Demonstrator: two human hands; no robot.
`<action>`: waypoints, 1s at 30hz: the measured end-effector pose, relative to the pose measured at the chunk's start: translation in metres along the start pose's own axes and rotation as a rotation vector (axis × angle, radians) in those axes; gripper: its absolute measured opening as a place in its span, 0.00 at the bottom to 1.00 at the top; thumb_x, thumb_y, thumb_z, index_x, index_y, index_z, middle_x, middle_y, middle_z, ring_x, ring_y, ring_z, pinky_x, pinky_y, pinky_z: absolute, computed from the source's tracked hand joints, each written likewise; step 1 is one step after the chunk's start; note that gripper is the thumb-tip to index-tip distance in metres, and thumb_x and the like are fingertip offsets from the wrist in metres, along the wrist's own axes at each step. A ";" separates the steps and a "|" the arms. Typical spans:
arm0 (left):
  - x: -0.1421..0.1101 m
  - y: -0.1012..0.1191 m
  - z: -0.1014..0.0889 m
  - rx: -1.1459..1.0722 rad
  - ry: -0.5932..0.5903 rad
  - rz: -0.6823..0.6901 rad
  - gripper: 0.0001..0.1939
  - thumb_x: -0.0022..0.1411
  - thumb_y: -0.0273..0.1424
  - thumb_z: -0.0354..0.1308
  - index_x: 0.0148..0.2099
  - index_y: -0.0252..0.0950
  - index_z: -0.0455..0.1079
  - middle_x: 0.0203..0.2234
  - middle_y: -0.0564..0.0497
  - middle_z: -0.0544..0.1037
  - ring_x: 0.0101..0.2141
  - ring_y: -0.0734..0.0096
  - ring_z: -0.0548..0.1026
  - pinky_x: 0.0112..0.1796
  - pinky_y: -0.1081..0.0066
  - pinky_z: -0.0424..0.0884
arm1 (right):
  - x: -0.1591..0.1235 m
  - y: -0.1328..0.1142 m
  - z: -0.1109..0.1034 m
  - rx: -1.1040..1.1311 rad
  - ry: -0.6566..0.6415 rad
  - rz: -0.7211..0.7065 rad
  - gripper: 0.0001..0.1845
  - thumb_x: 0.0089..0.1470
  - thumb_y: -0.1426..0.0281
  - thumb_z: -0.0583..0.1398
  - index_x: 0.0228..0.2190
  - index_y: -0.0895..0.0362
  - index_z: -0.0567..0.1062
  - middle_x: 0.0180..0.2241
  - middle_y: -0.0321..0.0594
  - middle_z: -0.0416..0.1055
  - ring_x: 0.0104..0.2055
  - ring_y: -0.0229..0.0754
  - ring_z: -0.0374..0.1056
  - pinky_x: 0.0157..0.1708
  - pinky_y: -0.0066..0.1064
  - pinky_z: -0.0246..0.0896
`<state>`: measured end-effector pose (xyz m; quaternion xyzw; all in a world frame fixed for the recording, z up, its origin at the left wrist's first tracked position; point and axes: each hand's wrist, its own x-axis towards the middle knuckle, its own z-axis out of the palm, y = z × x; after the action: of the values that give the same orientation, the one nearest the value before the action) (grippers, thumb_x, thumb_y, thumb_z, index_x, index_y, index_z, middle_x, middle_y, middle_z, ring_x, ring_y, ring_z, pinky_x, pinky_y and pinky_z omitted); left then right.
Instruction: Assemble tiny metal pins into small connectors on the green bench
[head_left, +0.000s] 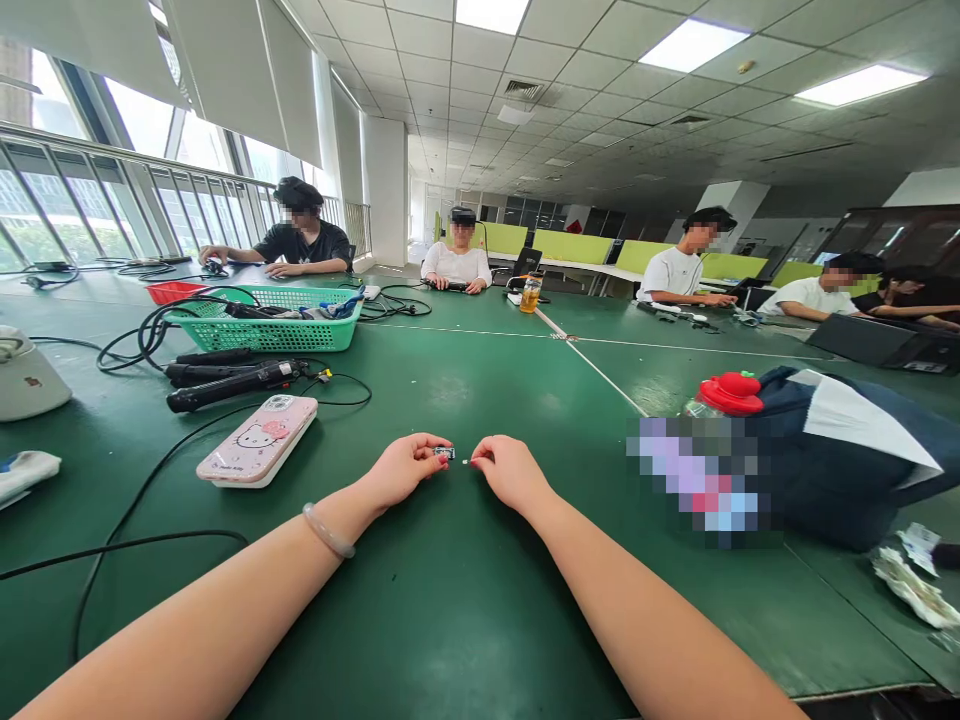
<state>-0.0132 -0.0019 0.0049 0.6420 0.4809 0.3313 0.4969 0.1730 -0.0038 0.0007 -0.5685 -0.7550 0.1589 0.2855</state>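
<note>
In the middle of the green table [450, 590], my left hand [405, 468] pinches a small dark piece with silvery parts [445, 453], which looks like a tiny circuit board. Just to its right, my right hand [514, 472] is closed, thumb against fingers, at a tiny white piece [465, 462]. A narrow gap separates the two hands. What kind of thing the white piece is, I cannot make out. A pale bangle [328, 531] circles my left wrist.
Left of my hands lie a pink phone [259, 440], black folded tripods [232, 385], cables and a green basket [300, 335]. To the right are a red-lidded bottle [729, 393] and a dark bag [832, 470]. Several people sit around the table.
</note>
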 end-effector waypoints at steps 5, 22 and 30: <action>0.000 0.001 0.001 -0.021 0.000 -0.003 0.18 0.50 0.36 0.58 0.43 0.33 0.68 0.24 0.52 0.73 0.24 0.76 0.67 0.27 0.75 0.61 | -0.004 -0.007 -0.003 0.153 0.149 -0.052 0.08 0.52 0.70 0.54 0.25 0.55 0.72 0.27 0.35 0.69 0.29 0.37 0.63 0.29 0.27 0.56; 0.006 -0.004 0.003 0.022 -0.069 -0.006 0.16 0.49 0.35 0.59 0.41 0.35 0.69 0.25 0.54 0.72 0.27 0.75 0.68 0.31 0.74 0.63 | -0.010 -0.018 0.003 -0.033 0.093 -0.178 0.09 0.55 0.73 0.52 0.28 0.55 0.72 0.31 0.37 0.70 0.34 0.37 0.64 0.36 0.28 0.58; 0.005 -0.001 0.002 0.080 -0.068 0.006 0.16 0.50 0.37 0.59 0.41 0.35 0.70 0.23 0.54 0.71 0.26 0.74 0.68 0.29 0.74 0.63 | -0.010 -0.020 0.001 -0.080 0.054 -0.176 0.10 0.55 0.72 0.53 0.29 0.55 0.74 0.31 0.38 0.71 0.35 0.38 0.65 0.37 0.29 0.58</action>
<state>-0.0098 0.0017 0.0032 0.6735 0.4749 0.2913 0.4858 0.1588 -0.0196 0.0090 -0.5148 -0.8000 0.0875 0.2957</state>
